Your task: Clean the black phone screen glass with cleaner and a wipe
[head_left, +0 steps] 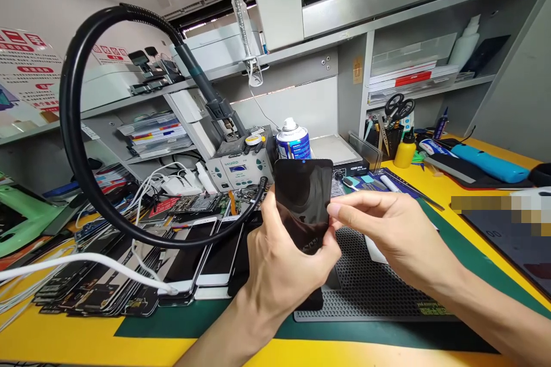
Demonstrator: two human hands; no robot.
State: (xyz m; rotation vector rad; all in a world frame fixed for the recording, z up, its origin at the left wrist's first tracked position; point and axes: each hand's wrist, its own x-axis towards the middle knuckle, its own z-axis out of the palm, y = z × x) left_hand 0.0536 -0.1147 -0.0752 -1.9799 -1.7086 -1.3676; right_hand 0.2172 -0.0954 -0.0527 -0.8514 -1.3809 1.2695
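A black phone [303,195] with a dark, glossy face is held upright at the middle of the head view. My left hand [286,252] wraps round its lower part, thumb on one edge and fingers on the other. At the phone's right edge, the thumb and index finger of my right hand [383,223] are pinched together; whether something thin is between them cannot be made out. Below the hands lies a grey perforated mat [365,304] on a green mat [469,241]. Part of another dark device [313,301] shows beneath my left hand.
Stacked phone parts [103,275] and phones [219,258] lie left, under a looping black hose [71,103]. Behind stand a hot-air station [241,169] and a spray can [293,140]. Scissors [399,108], a yellow bottle [404,152] and a tablet-like device [508,241] are right.
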